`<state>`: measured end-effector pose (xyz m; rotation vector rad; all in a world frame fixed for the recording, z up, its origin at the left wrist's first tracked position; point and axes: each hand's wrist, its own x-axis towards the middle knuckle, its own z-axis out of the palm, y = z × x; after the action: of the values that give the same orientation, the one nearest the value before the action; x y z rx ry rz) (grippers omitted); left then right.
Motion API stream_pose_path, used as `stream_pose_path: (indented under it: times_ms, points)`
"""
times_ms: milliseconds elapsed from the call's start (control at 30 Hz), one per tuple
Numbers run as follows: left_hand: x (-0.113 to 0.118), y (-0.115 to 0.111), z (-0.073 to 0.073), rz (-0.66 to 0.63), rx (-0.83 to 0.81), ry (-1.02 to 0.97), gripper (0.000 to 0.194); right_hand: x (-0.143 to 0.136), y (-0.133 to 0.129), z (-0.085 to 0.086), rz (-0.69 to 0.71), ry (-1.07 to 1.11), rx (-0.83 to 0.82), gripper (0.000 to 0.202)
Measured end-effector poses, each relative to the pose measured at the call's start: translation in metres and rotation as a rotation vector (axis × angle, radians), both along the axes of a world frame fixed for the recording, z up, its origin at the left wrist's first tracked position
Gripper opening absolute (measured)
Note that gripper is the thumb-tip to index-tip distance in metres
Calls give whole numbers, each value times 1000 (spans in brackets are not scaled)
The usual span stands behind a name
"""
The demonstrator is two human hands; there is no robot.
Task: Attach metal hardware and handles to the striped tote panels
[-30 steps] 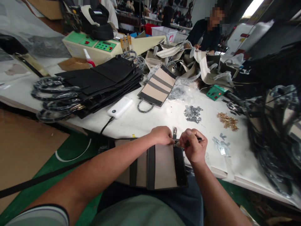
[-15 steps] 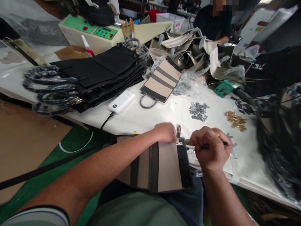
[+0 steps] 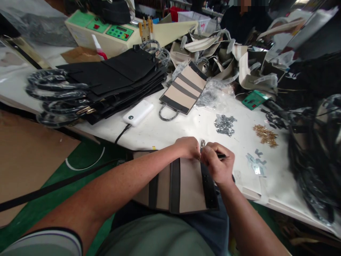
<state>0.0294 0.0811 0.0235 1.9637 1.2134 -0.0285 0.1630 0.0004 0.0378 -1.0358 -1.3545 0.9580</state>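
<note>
My curled right hand (image 3: pixel 218 161) holds a dark tool (image 3: pixel 221 155) at the panel's (image 3: pixel 190 186) one o'clock — left hand (image 3: pixel 188 147) bunched, grip unclear.

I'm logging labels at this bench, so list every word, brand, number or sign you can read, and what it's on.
None can be read with certainty.
Control panel on the cream machine: markings too small to read.
Red mark on the white crate: too blurred.
Green box: any lettering too small.
White device: no readable text.
</note>
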Motion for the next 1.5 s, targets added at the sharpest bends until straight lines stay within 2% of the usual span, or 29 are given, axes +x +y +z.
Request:
stream_pose_path:
  times_ms: [167,267,367,433,600,733,900,1033,1167,1333,1400,1500]
  points:
    - [-3,-2,5,15,-9,2,25,5,3,-9,-37,43,5,43]
    - [-4,-3,5,44,-32,-7,20,6,1,1,-42,102,33,42]
    - [-3,-3,3,68,-44,-26,16,4,-3,14,-52,222,135,39]
    - [-3,-2,2,59,-41,-42,13,2,-5,16,-49,235,183,38]
    - [-3,0,4,70,-85,-54,16,3,-5,9,-66,145,61,41]
    - [-3,1,1,61,-65,-69,16,6,-4,10,-51,239,171,38]
    - [-3,2,0,52,-82,-69,18,0,-3,6,-32,197,48,40]
    - [-2,2,0,43,-61,-71,17,2,-3,6,-82,250,139,40]
    - [-2,0,2,43,-79,-50,20,7,0,5,-129,203,44,42]
    - [-2,1,1,57,-72,-51,21,9,4,0,-149,240,56,42]
    - [-2,-1,4,59,-66,-39,21,7,4,-2,-153,180,9,42]
    - [-4,-6,11,58,-29,-1,27,8,3,-1,-107,-19,-51,44]
